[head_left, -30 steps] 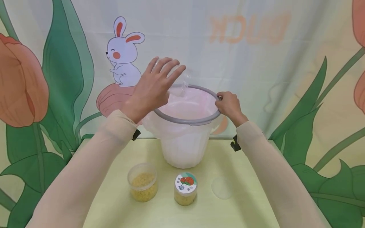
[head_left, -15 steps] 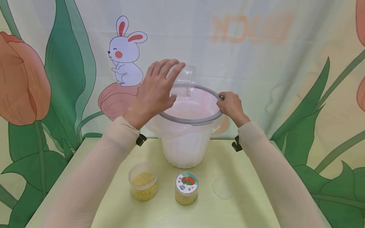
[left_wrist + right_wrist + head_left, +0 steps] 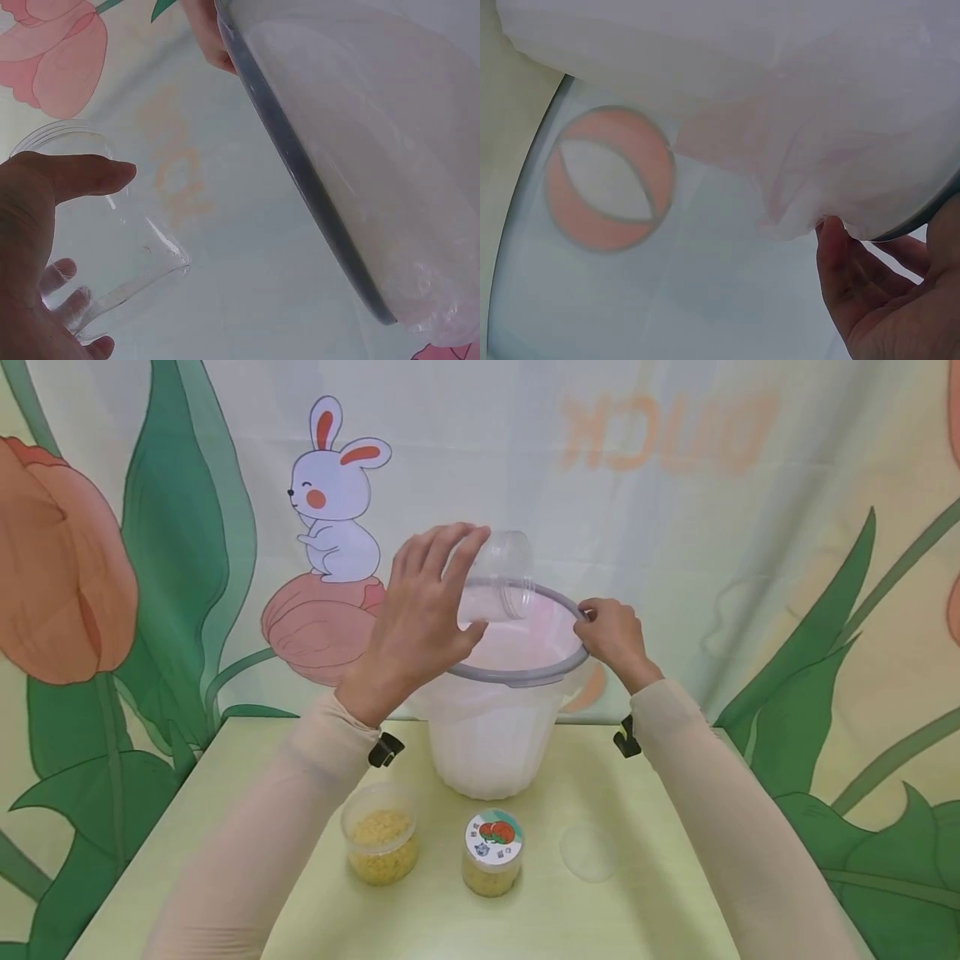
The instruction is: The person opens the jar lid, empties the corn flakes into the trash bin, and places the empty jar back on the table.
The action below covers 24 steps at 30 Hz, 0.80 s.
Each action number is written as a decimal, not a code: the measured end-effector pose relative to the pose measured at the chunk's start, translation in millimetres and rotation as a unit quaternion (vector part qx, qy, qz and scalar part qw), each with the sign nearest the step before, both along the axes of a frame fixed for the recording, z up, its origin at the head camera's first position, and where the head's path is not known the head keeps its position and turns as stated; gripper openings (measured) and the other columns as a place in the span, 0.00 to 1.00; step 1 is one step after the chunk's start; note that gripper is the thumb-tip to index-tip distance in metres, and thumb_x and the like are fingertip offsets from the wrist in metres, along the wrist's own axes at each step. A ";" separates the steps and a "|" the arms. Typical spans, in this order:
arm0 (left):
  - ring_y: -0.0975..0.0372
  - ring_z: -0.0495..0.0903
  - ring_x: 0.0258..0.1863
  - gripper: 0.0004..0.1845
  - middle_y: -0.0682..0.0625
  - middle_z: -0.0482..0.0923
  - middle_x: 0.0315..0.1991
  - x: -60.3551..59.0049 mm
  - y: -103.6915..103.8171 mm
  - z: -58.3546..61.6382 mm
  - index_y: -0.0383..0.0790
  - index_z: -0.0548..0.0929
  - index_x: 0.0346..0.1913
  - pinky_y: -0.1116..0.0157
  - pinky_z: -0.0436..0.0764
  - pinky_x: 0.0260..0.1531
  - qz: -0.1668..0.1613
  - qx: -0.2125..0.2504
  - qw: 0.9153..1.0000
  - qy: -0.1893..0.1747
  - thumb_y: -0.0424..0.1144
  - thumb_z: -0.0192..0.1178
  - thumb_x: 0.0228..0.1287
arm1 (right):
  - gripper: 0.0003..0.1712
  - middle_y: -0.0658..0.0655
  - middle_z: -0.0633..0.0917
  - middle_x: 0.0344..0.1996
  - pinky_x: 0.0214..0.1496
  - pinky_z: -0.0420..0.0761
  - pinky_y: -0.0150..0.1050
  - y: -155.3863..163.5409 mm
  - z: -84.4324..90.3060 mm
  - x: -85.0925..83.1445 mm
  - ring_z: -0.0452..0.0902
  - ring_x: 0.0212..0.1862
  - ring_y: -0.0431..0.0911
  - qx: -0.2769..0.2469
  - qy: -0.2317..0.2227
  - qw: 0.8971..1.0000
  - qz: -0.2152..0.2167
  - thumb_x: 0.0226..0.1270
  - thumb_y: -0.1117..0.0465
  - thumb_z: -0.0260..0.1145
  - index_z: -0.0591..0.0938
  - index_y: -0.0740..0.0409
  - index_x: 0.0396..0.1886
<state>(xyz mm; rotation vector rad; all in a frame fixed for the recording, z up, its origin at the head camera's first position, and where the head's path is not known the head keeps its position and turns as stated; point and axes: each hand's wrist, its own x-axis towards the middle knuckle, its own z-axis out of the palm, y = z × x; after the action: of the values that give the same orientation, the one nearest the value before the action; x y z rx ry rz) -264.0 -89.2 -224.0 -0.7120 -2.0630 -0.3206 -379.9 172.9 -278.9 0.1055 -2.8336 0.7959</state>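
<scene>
My left hand [image 3: 427,610] grips a clear plastic jar [image 3: 510,568], tipped on its side over the mouth of a white trash bin [image 3: 491,743]. No contents show in the jar; in the left wrist view my thumb and fingers wrap round its clear wall. At the bin's right side, my right hand [image 3: 615,639] grips the grey rim ring [image 3: 517,677]. A thin, pale pink bag [image 3: 780,165] lines the bin and hangs over the outside, and my right fingers touch it there. The bin's inner bottom is hidden.
On the table's near part stand an uncovered clear tub [image 3: 382,852] of yellow crumbly food and a smaller jar [image 3: 491,860] with a tomato-printed lid. A flat clear disc [image 3: 588,853] lies to their right. A printed curtain [image 3: 675,527] hangs close behind the bin.
My left hand has carried the tipped jar rightward across the bin's mouth, so more of the jar shows. The right hand stays on the rim. The view has shifted slightly.
</scene>
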 end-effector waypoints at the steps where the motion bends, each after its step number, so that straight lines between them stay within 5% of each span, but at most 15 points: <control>1: 0.49 0.63 0.66 0.48 0.44 0.65 0.67 1.0 1.2 -0.8 0.41 0.62 0.71 0.51 0.62 0.69 -0.005 0.003 1.000 0.003 0.40 0.74 0.45 | 0.27 0.62 0.82 0.59 0.46 0.82 0.44 0.4 0.1 0.3 0.83 0.48 0.55 0.004 0.003 1.000 -0.001 0.67 0.56 0.53 0.76 0.57 0.65; 12: 0.50 0.64 0.66 0.49 0.43 0.66 0.67 14.5 7.9 -16.7 0.40 0.62 0.71 0.52 0.63 0.68 -0.022 0.010 1.000 0.006 0.41 0.75 0.44 | 0.28 0.62 0.82 0.58 0.49 0.82 0.48 5.0 -1.6 3.9 0.81 0.53 0.58 0.003 0.030 1.000 0.004 0.69 0.51 0.54 0.76 0.57 0.65; 24: 0.49 0.66 0.64 0.48 0.43 0.67 0.66 13.7 0.7 -41.5 0.38 0.63 0.70 0.53 0.64 0.68 -0.023 0.034 0.999 -0.003 0.41 0.74 0.44 | 0.28 0.59 0.81 0.59 0.51 0.81 0.50 9.6 12.1 25.0 0.83 0.53 0.53 -0.022 0.069 0.997 0.026 0.71 0.49 0.54 0.74 0.52 0.66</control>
<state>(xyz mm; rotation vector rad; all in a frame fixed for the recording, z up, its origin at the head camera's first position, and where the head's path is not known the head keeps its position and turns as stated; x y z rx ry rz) -250.3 -88.4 -265.5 -0.7183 -2.0333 -0.4184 -354.9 182.6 -266.8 0.2198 -2.6928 0.8279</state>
